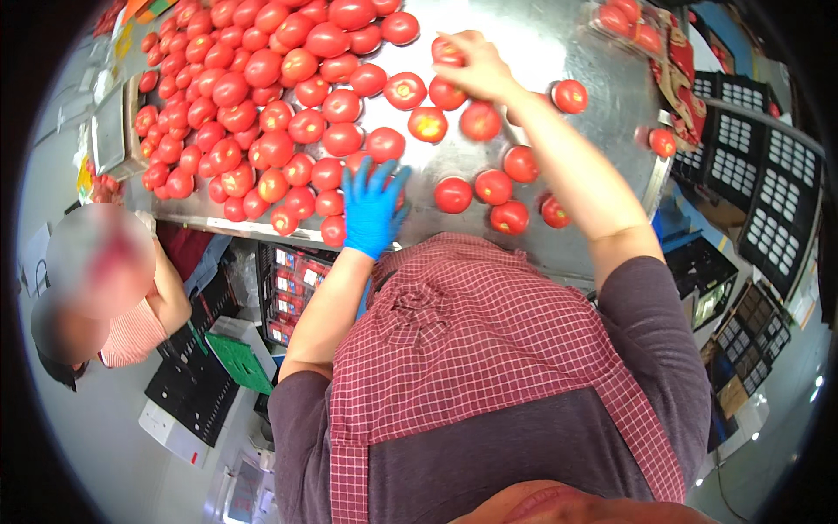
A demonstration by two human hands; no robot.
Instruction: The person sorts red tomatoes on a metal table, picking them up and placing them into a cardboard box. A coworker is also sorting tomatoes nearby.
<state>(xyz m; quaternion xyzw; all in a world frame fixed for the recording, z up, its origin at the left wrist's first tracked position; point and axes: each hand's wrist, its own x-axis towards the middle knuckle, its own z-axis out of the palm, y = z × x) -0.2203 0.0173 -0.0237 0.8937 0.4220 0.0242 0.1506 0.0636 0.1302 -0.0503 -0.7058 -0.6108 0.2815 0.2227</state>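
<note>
Right hand (471, 72), bare, reaches to the upper middle of the frame, its fingers curled over a tomato (447, 52) on the steel table (541, 35); the grip looks closed on it. Left hand (374, 205), in a blue glove, lies open and flat at the table's near edge, fingers spread among tomatoes, the big pile (253, 96) just to its upper left. More loose tomatoes sit between the two hands.

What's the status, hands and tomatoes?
Left hand, blue-gloved, flat on round red tomatoes. Right hand, bare, touching one tomato. Nothing blocking.
</note>
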